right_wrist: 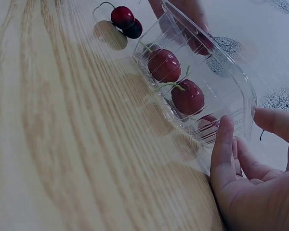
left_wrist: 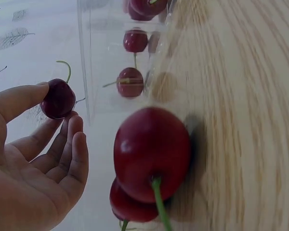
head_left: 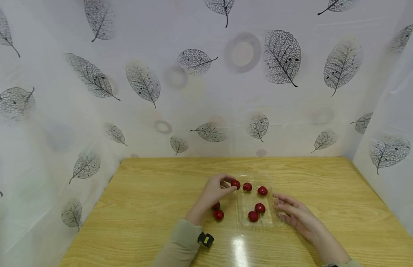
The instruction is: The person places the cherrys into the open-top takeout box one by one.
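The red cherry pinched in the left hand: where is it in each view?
Head: red cherry at the clear plastic tray's far-left corner, in the left hand.
Left wrist: left of centre, beside the tray wall.
Right wrist: blurred behind the tray's far wall.
Shared landmark: the tray.

right hand (right_wrist: 255, 178): lower right, fingers straight, beside clear plastic tray (right_wrist: 221, 91) | tray: cherries (right_wrist: 188, 96) with green stems inside | two more cherries (right_wrist: 123, 18) on wooden table (right_wrist: 62, 144), upper middle
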The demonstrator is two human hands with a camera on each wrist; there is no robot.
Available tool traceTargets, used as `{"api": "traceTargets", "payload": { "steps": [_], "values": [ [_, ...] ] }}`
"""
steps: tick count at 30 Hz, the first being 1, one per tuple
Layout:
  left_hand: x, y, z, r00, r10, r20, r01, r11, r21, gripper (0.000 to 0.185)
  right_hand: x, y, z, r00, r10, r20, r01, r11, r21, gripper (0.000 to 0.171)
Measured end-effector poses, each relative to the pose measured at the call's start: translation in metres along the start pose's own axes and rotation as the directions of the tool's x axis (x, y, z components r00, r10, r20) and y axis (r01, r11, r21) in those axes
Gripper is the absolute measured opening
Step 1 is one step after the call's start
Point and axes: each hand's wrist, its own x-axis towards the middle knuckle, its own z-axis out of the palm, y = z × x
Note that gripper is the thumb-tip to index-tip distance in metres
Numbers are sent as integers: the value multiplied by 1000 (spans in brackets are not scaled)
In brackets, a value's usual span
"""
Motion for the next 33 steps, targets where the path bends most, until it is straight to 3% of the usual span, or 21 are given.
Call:
{"api": "traceTargets", "payload": {
  "steps": [12,19,33],
  "values": [
    [1,13,20,1000,6,22,-6,1000,-23,29,-1,0,1,1000,8,-12,-8,1000,-8,33],
    [2,18,28,997,31,67,-29,999,-24,27,0,1,1,1000,5,-14,-5,1000,-13,33],
    [-1,19,34,994,55,99,-60,997,54,30,0,1,0,1000,-4,-16,4,1000,-8,33]
  ]
}}
